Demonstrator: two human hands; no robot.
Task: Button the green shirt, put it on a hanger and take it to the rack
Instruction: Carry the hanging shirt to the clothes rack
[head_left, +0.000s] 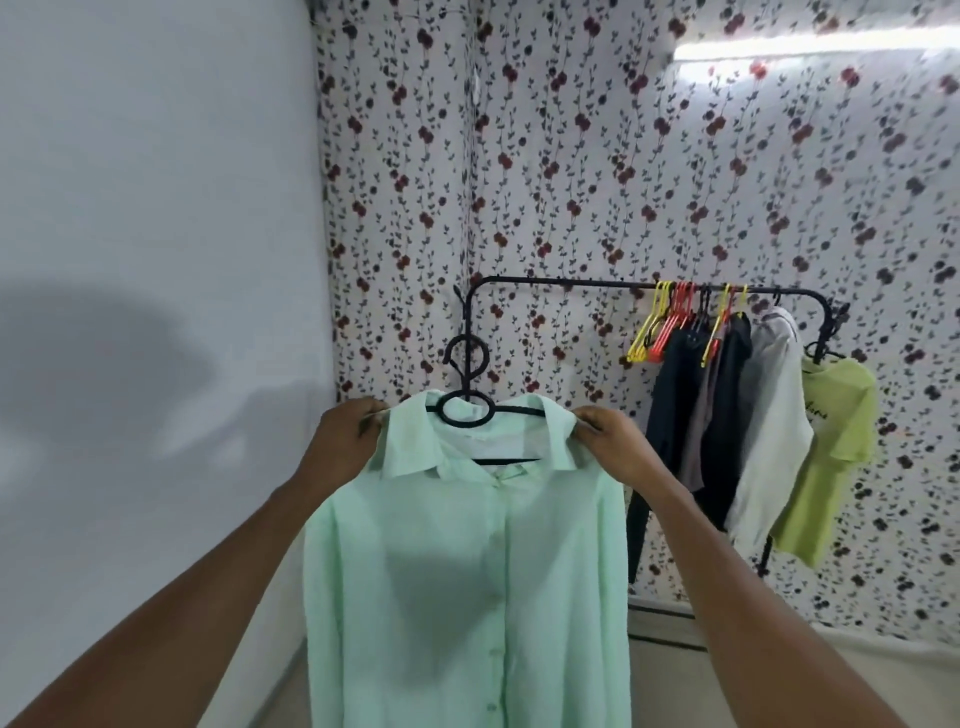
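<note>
The mint green shirt (467, 571) hangs in front of me, buttoned down its front, on a black hanger (466, 384) whose hook stands above the collar. My left hand (345, 441) grips the shirt's left shoulder. At the right shoulder, beside the collar, my right hand (610, 441) pinches the fabric. Beyond the shirt, against the floral wall, stands the black clothes rack (571, 283), with its left stretch of rail bare.
On the rack's right part hang yellow and red empty hangers (670, 322), dark garments (701, 410), a white shirt (769, 431) and a lime T-shirt (826, 457). A plain white wall (156, 260) closes the left side.
</note>
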